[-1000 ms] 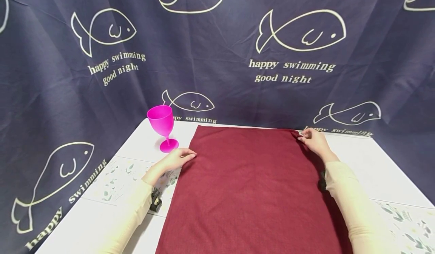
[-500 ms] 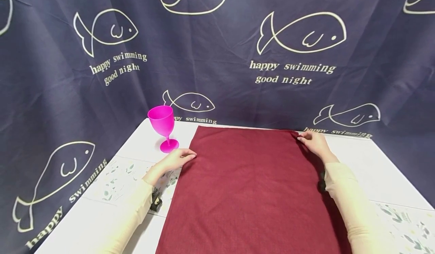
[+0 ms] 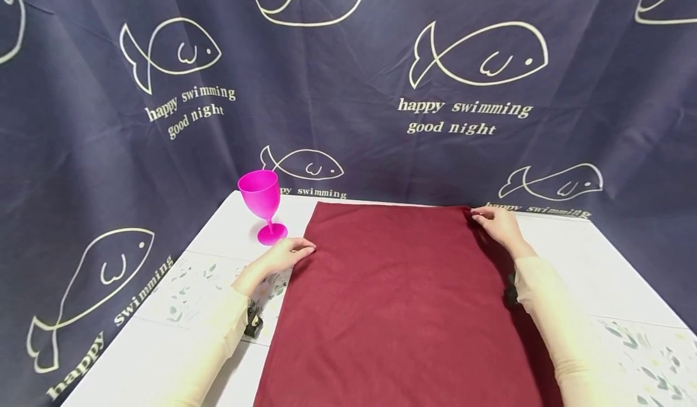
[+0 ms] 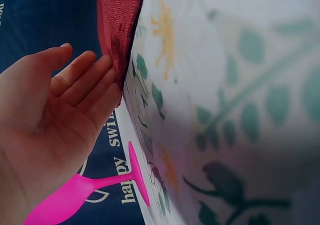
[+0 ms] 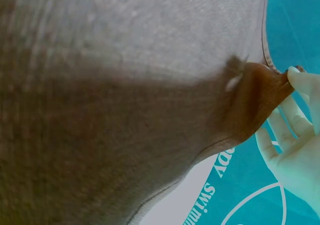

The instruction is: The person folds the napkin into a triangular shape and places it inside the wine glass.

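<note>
A dark red cloth [image 3: 403, 298] lies spread over the table, its far edge near the back. At its far right corner my right hand [image 3: 500, 228] pinches the fabric between thumb and fingers; in the right wrist view the pinched corner [image 5: 267, 92] is drawn up into a fold. My left hand [image 3: 280, 256] is at the cloth's left edge. The left wrist view shows that hand's fingers loosely extended, their tips against the cloth's hem [image 4: 120, 35] and the thumb standing apart. Just beyond the left hand stands an upright pink goblet [image 3: 260, 192].
The white table [image 3: 566, 262] has bands of leaf print [image 3: 648, 358] on both sides of the cloth. A dark blue curtain [image 3: 348, 110] with fish drawings and lettering hangs right behind the table and along its left side.
My right hand has shifted slightly left with the pinched cloth corner. The left hand stays at the cloth's left edge, and the head view has moved a little.
</note>
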Demonstrator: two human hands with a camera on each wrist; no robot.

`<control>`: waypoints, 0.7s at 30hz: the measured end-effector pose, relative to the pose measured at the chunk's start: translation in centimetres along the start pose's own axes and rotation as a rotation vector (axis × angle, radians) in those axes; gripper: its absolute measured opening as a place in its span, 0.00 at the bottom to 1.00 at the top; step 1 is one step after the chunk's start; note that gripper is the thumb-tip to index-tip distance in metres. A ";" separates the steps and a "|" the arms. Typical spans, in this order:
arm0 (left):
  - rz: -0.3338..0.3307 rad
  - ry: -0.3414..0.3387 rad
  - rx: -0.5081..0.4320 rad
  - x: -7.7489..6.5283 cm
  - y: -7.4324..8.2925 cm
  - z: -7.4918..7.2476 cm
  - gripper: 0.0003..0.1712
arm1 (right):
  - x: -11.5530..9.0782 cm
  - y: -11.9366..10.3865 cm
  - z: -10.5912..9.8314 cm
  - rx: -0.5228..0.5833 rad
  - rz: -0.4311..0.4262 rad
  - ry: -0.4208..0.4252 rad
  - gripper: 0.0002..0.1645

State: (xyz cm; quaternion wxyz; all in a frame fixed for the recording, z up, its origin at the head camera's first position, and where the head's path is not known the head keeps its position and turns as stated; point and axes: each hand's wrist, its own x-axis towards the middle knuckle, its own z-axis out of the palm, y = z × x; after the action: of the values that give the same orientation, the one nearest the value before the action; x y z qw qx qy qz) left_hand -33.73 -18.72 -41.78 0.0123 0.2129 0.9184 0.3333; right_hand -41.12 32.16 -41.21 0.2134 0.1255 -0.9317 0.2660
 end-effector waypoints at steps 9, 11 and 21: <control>-0.023 -0.008 -0.018 0.3 0.1 0.0 0.16 | -0.2 -1.1 -1.0 -0.014 -0.045 0.001 0.12; -0.031 -0.005 -0.021 0.3 0.2 0.0 0.16 | -0.2 -1.3 -1.1 -0.014 -0.053 -0.005 0.12; -0.018 0.016 -0.028 0.3 0.4 0.3 0.15 | -0.5 -2.7 -2.0 0.005 -0.059 -0.001 0.13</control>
State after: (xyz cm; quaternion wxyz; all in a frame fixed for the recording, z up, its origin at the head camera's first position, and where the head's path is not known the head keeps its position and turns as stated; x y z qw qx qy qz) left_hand -33.78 -18.16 -41.72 0.0112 0.2017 0.9156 0.3476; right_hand -39.11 31.08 -38.69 0.2205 0.1537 -0.9269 0.2619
